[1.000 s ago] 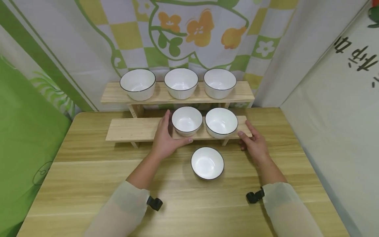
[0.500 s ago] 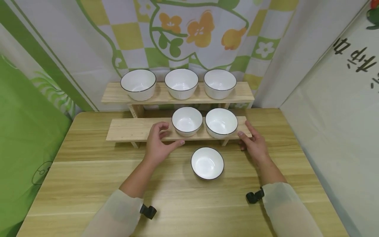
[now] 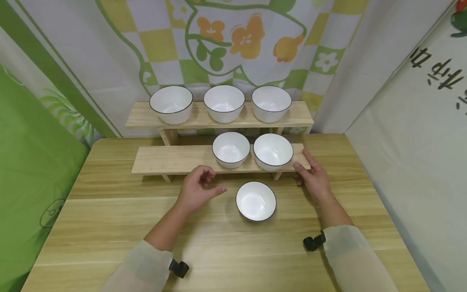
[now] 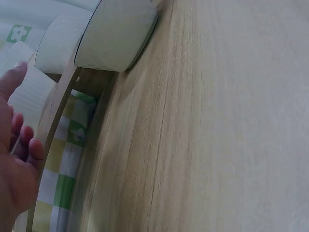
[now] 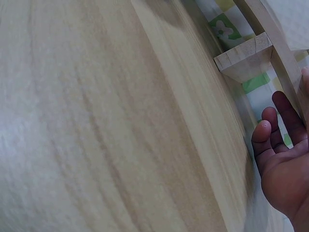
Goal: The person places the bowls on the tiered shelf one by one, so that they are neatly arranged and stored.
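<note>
A white bowl with a dark rim stands on the table in front of a two-tier wooden shelf. My left hand is to the left of this bowl, its fingers loosely bent around nothing. On the lower tier sit two similar bowls, the left one and the right one. With thumb on top and other fingers below the board, my right hand holds the right end of the lower tier. Those lower fingers show beneath the plank in the right wrist view.
The upper tier carries three more white bowls, at left, middle and right. A patterned curtain hangs behind the shelf. Wood-grain table extends in front.
My left hand has left the left bowl on the lower tier and come back toward me, down beside the front bowl. The right hand stays at the shelf's end.
</note>
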{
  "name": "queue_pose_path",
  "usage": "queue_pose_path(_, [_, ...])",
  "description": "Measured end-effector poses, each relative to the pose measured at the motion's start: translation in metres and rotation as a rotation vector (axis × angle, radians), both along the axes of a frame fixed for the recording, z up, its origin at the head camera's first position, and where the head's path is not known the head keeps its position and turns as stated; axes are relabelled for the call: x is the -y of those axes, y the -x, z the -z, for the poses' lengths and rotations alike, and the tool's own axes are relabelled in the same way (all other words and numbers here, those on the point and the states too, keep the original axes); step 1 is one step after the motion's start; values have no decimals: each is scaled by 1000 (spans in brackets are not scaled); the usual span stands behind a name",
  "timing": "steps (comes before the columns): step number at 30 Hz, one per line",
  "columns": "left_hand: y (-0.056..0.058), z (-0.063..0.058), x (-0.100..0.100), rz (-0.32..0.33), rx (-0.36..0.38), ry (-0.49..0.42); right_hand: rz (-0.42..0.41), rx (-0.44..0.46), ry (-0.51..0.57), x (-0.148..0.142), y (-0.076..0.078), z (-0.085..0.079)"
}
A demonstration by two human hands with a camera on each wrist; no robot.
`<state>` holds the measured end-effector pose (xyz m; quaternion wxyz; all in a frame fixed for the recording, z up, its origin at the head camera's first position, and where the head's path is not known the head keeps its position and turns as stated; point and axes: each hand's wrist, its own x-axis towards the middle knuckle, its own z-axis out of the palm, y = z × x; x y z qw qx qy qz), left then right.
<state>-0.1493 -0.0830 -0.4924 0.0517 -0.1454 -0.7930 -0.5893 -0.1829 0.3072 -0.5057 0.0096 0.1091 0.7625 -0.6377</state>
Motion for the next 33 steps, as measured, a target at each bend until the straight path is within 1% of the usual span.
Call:
queue_pose_path(4, [-1, 2, -2, 115, 20, 70, -4, 6, 6, -1, 1, -1])
queue_pose_path(8, [-2, 4, -7, 203, 41, 108, -2, -8, 15, -2, 4, -1])
queue_pose_path(12, [-4, 9, -14, 267, 60, 135, 3, -20, 10, -1, 5, 0])
queue_pose_path(18, [-12, 18, -25, 347, 105, 154, -5, -20, 11, -1, 1, 3])
queue_pose_path(22, [-17, 17, -35, 361, 109, 189, -13, -16, 13, -2, 0, 4])
queue_pose_path(23, [-18, 17, -37, 358, 106, 212, -16, -12, 15, -2, 0, 4])
queue_pose_path(24, [-19, 16, -40, 354, 101, 233, -16, -8, 24, 0, -2, 0])
queue_pose_path(28, [-21, 16, -49, 341, 91, 308, -7, -14, 45, 0, -1, 0])
queue_pose_path(30, [-21, 18, -52, 344, 96, 318, -7, -20, 42, 0, -1, 1])
queue_pose_path(31, [-22, 19, -54, 346, 99, 322, -7, -25, 36, -2, 0, 5])
queue_pose_path(33, [-22, 22, -57, 353, 109, 318, -11, -24, 27, -2, 0, 5])
